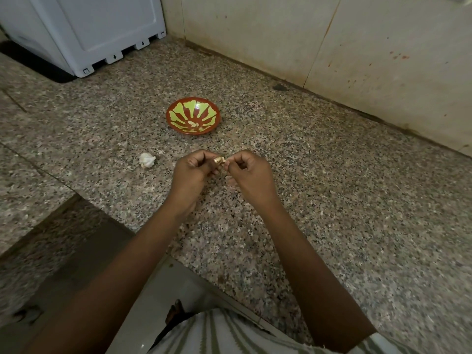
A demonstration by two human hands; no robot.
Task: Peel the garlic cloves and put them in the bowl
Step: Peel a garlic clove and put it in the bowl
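I am watching the left hand (190, 172) and right hand (249, 172) pinching one garlic clove (218, 160), fingers curled; its long axis is lying across, hand to hand.

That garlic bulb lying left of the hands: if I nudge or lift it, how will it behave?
Probably light: the garlic bulb is small with papery white skin. Its rounded, lobed shape may rock or roll a little on the smooth granite counter. The skin could flake or slip under a pinch.
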